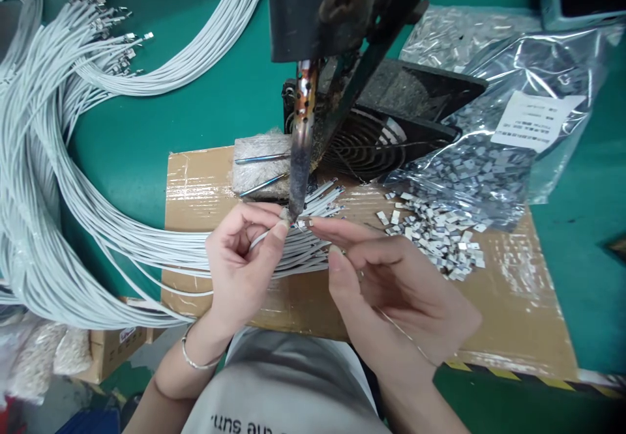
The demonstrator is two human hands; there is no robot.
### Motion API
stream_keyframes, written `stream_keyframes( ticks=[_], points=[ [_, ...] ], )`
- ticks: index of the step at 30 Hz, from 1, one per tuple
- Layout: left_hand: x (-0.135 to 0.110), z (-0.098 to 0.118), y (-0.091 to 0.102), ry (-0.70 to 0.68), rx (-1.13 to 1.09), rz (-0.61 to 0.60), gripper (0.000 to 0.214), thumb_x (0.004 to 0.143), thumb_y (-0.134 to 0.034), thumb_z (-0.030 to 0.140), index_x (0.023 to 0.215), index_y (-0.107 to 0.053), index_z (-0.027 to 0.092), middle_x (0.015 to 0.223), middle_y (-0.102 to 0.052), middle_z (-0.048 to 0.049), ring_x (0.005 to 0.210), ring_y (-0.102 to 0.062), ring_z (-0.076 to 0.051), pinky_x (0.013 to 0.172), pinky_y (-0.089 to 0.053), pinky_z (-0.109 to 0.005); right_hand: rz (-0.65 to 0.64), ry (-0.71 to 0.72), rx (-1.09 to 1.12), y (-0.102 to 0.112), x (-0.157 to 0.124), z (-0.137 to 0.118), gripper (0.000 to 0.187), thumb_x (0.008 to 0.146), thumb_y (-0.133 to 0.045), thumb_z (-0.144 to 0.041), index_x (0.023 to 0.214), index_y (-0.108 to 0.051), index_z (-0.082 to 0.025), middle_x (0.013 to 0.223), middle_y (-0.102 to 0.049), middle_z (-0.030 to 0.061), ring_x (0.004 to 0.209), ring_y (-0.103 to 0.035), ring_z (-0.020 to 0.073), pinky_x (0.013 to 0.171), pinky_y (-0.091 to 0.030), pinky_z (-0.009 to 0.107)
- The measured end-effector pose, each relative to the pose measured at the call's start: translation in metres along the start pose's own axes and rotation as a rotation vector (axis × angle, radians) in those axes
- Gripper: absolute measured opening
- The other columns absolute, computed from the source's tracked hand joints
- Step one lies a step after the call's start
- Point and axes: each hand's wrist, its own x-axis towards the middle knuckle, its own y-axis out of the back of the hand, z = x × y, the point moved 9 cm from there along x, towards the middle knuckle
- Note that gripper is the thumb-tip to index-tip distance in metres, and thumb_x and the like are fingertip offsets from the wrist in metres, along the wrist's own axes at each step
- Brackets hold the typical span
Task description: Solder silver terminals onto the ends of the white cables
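Observation:
My left hand (249,251) pinches the end of a white cable (259,240) between thumb and forefinger, right under the tip of a soldering iron (301,154) mounted pointing down. A small metal connector (304,223) sits at the iron's tip. My right hand (391,284) is just right of it, forefinger reaching to the connector and the other fingers curled. A thin solder wire (403,333) runs across its palm; its front end is hard to see. Behind my hands lie several white cables (313,251) with stripped ends.
Loose metal connectors (440,235) are heaped on the cardboard (518,297), beside an open plastic bag (557,62) of more. A black fan (366,141) stands behind the iron. Tweezer-like metal rods (261,158) rest on a wrapped block (244,176). Bundled cables (44,160) fill the left.

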Motion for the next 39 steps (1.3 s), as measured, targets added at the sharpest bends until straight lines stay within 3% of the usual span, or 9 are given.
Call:
stream_keyframes(
  ticks=[6, 11, 18, 24, 29, 34, 39],
  points=[
    [0.0, -0.002, 0.001, 0.023, 0.022, 0.013, 0.015, 0.093, -0.084, 0.027, 0.083, -0.076, 0.02, 0.093, -0.078, -0.0053, 0.06, -0.058, -0.01, 0.049, -0.04, -0.023, 0.03, -0.041, 0.029, 0.001, -0.002, 0.003, 0.02, 0.094, -0.074, -0.01, 0.086, -0.065, -0.025, 0.114, -0.087, 0.0053, 0.104, -0.083, 0.0252, 0.082, -0.065, 0.037],
    [0.0, -0.001, 0.001, 0.011, 0.006, 0.001, 0.013, 0.094, -0.083, 0.023, 0.084, -0.076, 0.021, 0.093, -0.079, -0.0045, 0.062, -0.058, -0.01, 0.05, -0.04, -0.022, 0.008, -0.036, 0.045, -0.001, -0.003, 0.004, 0.022, 0.093, -0.075, -0.005, 0.087, -0.065, -0.024, 0.116, -0.086, 0.0039, 0.104, -0.083, 0.0224, 0.085, -0.063, 0.035],
    [0.0, -0.001, 0.002, 0.007, 0.026, 0.005, 0.014, 0.094, -0.083, 0.025, 0.084, -0.075, 0.02, 0.093, -0.078, -0.0055, 0.064, -0.06, -0.012, 0.051, -0.043, -0.023, -0.001, -0.021, 0.037, -0.001, -0.002, 0.005, 0.02, 0.093, -0.075, -0.007, 0.089, -0.067, -0.025, 0.117, -0.086, 0.0049, 0.103, -0.083, 0.0244, 0.09, -0.064, 0.039],
    [0.0, 0.0, 0.002, -0.003, 0.034, 0.007, 0.013, 0.093, -0.083, 0.025, 0.083, -0.076, 0.02, 0.092, -0.078, -0.0053, 0.061, -0.058, -0.011, 0.048, -0.039, -0.023, -0.005, 0.013, 0.003, -0.002, 0.001, 0.0, 0.021, 0.093, -0.074, -0.007, 0.086, -0.065, -0.025, 0.113, -0.087, 0.0048, 0.097, -0.084, 0.0231, 0.081, -0.065, 0.036],
    [0.001, -0.003, 0.003, 0.018, 0.018, 0.013, 0.012, 0.092, -0.082, 0.02, 0.082, -0.075, 0.02, 0.091, -0.077, -0.0039, 0.058, -0.054, -0.009, 0.048, -0.038, -0.021, -0.012, 0.005, 0.021, -0.003, 0.001, 0.001, 0.021, 0.093, -0.074, -0.008, 0.085, -0.065, -0.024, 0.113, -0.087, 0.0042, 0.099, -0.084, 0.0228, 0.086, -0.065, 0.037],
    [0.001, -0.004, 0.003, 0.06, 0.014, 0.015, 0.015, 0.09, -0.084, 0.021, 0.079, -0.074, 0.019, 0.09, -0.077, -0.0044, 0.063, -0.06, -0.01, 0.052, -0.044, -0.021, -0.017, -0.02, 0.046, -0.004, -0.002, 0.005, 0.021, 0.093, -0.074, -0.006, 0.086, -0.065, -0.025, 0.114, -0.086, 0.0024, 0.101, -0.083, 0.0212, 0.088, -0.063, 0.035],
    [-0.006, -0.007, 0.001, 0.152, -0.011, -0.014, 0.019, 0.089, -0.086, 0.028, 0.078, -0.073, 0.019, 0.089, -0.078, -0.0044, 0.049, -0.046, -0.006, 0.042, -0.034, -0.02, 0.024, -0.047, 0.044, 0.002, -0.004, 0.013, 0.014, 0.099, -0.072, -0.014, 0.101, -0.067, -0.026, 0.111, -0.084, 0.0025, 0.099, -0.081, 0.0203, 0.089, -0.062, 0.036]
  ],
)
